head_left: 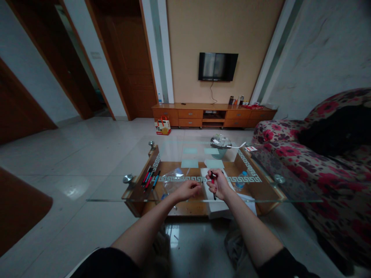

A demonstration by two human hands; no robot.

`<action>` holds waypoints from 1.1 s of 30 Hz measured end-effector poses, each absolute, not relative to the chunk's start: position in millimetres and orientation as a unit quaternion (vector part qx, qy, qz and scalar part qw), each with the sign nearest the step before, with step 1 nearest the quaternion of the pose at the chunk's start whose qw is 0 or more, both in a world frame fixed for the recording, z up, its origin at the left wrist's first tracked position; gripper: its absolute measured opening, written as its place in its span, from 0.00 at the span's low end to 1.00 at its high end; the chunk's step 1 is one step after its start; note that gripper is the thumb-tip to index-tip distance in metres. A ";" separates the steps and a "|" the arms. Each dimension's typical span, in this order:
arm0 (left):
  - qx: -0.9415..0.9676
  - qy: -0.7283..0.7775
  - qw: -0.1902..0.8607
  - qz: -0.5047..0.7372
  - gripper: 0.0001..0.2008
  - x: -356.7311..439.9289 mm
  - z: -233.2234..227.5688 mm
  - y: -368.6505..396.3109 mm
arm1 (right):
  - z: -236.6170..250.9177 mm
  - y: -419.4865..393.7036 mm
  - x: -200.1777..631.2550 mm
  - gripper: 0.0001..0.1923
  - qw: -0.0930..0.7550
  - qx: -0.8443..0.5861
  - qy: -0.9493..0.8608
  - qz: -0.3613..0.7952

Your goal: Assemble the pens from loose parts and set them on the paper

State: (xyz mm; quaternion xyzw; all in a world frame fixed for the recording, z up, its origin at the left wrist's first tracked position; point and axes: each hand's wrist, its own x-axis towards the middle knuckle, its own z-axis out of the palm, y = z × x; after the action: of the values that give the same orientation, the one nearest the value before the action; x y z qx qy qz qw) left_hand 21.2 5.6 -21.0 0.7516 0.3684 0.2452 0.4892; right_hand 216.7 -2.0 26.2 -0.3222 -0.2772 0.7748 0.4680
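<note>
My right hand (219, 186) is closed round a pen (213, 178) with a red and black barrel, held nearly upright above the glass table (107, 189). Just to its left, my left hand (189, 190) is curled with the fingertips together and pointing at the pen. Whatever those fingers may hold is too small to make out. Several pens (150, 178) in black, red and blue lie side by side at the table's left. Between them and my left hand is a crumpled clear plastic bag (174, 175).
A white box (216, 210) shows below my right hand, and a bottle with a blue cap (242, 179) to its right. Farther back are a filled waste basket (220, 152) and a red and white card (251, 148). A flowered sofa (290, 154) stands at the right.
</note>
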 end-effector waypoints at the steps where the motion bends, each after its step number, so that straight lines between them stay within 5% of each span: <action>1: 0.753 0.370 0.486 0.245 0.19 21.1 -21.5 6.0 | 26.5 -2.2 216.7 0.08 0.467 -0.318 -0.276 0.778; 14: 0.709 0.364 0.536 0.279 0.20 24.9 -17.8 6.3 | 7.2 1.9 206.2 0.11 0.546 -0.384 -0.322 0.671; 20: 0.638 0.348 0.610 0.317 0.21 29.6 -13.9 4.8 | -3.8 -2.1 195.8 0.15 0.523 -0.421 -0.405 0.621; 33: 0.654 0.371 0.572 0.328 0.18 24.8 -19.3 8.2 | -8.5 8.1 198.9 0.13 0.499 -0.472 -0.530 0.498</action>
State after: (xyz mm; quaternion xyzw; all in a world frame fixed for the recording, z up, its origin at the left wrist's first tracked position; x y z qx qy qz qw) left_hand 24.8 8.2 -19.3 0.6539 0.3713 0.3281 0.5718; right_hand 198.9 8.1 -8.5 -0.4719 -0.5297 0.4978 0.4989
